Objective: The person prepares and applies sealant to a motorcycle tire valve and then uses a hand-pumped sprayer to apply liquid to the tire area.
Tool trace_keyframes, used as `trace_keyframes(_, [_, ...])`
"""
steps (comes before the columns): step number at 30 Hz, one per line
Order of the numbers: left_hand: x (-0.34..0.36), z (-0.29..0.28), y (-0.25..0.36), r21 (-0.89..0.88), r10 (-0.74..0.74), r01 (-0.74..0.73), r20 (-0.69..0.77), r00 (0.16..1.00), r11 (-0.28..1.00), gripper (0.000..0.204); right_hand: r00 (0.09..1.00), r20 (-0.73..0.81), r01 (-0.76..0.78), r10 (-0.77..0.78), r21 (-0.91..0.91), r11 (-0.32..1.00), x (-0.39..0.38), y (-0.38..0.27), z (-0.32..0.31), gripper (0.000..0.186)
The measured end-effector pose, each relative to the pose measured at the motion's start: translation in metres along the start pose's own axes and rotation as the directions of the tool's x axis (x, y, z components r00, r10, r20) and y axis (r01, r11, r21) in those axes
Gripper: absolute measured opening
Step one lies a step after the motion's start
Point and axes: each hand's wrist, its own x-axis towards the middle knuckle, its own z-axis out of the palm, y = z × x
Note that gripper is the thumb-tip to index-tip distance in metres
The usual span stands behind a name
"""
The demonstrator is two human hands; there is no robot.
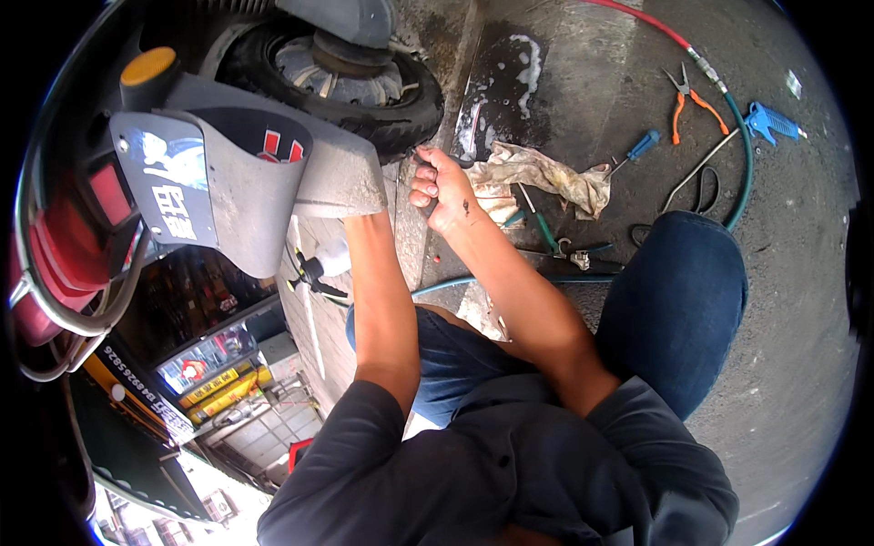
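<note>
A scooter's black tyre [414, 114] on its metal hub [314, 73] is at the upper left. My left forearm [382, 291] reaches up behind the grey rear mudguard [341, 173], which hides my left hand. Close to the tyre's lower right edge, my right hand [443, 193] is closed, fingers curled around something dark that I cannot make out. Dark smudges mark that wrist. Just right of it lies a crumpled, stained cloth [546, 177].
On the ground to the right are a blue screwdriver [643, 146], orange-handled pliers [678, 114], a blue air blow gun [772, 123] and a green-handled tool [546, 230]. A hose [748, 173] curves past them. A spray bottle [330, 258] stands left of my left forearm.
</note>
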Motion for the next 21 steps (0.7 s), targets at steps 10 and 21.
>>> trace_keyframes(10, [-0.004, -0.014, 0.003, -0.245, -0.157, 0.127, -0.105, 0.982, 0.961, 0.042, 0.978, 0.034, -0.210, 0.207, 0.152, 0.966, 0.006, -0.009, -0.008, 0.018])
trace_keyframes(21, [-0.096, -0.113, 0.047, -0.394, 0.233, 0.527, 0.589, 0.774, -0.753, 0.030, 0.428, 0.673, 0.353, -0.603, -0.739, -0.574, -0.055, -0.026, -0.044, 0.058])
